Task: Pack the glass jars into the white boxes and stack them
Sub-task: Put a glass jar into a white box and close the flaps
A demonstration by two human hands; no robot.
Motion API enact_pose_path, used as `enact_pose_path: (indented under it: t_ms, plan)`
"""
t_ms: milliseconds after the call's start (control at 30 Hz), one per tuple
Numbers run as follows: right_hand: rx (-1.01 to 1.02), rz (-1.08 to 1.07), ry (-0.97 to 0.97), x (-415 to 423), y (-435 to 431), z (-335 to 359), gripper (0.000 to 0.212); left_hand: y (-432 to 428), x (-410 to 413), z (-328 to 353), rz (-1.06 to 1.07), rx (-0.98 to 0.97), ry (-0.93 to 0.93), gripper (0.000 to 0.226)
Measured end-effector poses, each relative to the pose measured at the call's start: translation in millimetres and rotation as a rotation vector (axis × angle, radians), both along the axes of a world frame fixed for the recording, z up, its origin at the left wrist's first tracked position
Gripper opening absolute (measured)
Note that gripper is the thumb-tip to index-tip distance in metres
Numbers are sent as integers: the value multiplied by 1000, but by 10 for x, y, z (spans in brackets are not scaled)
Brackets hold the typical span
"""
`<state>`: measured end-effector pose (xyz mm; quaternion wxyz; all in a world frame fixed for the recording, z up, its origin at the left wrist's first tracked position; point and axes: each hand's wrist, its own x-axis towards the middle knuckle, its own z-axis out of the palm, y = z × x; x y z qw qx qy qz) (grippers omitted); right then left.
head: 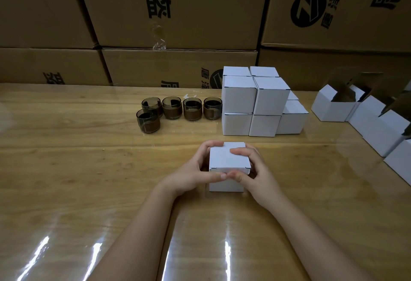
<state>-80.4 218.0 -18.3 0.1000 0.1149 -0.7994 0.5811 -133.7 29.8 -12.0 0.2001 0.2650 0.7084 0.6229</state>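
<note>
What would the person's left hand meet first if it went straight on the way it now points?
The small white cardboard box, which the left hand grips. Beyond it, the line probably leads to the stack of closed white cardboard boxes, though depth is unclear.

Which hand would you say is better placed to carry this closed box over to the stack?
Right, probably. The stack stands beyond the box and rightward, on the side of the right hand; the left hand would have to cross, and is nearer the jars.
</note>
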Motion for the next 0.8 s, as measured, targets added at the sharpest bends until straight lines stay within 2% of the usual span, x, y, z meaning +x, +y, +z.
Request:
enact_pose_path:
  t_ms: [167,367,633,800]
  plan:
    - [19,46,-38,-22,32,-11,42,7,11,14,-3,5,-14,75]
    - [-126,135,-95,-13,81,14,45,1,14,24,-13,-18,-25,78]
    - [-210,61,-85,3,15,60,37,8,3,21,-8,-56,-47,116]
    - [-274,19,-77,21,-47,117,32,17,7,30,-11,-72,-52,117]
